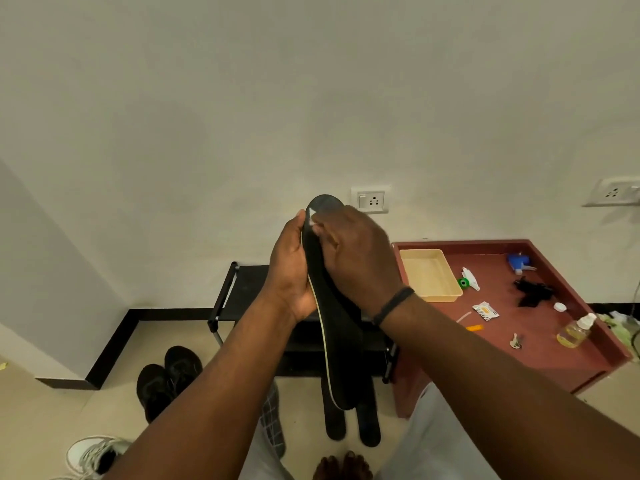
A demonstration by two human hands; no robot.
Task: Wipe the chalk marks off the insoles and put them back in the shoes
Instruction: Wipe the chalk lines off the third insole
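Observation:
I hold a long black insole (341,344) with a pale edge upright before me. My left hand (289,268) grips it from the left side near the toe end. My right hand (353,258) lies over its front face, fingers curled, pinching a small white piece (312,216) against the insole near the top. Two more black insoles (349,420) lie on the floor below. A pair of black shoes (168,379) stands on the floor at the left. What the white piece is made of I cannot tell.
A low black rack (242,282) stands against the wall behind the insole. To the right, a red-brown tray table (540,327) carries a cream tub (429,275), spray bottles, an oil bottle (575,330) and small items. A white shoe (93,455) lies bottom left. My bare foot (341,465) shows below.

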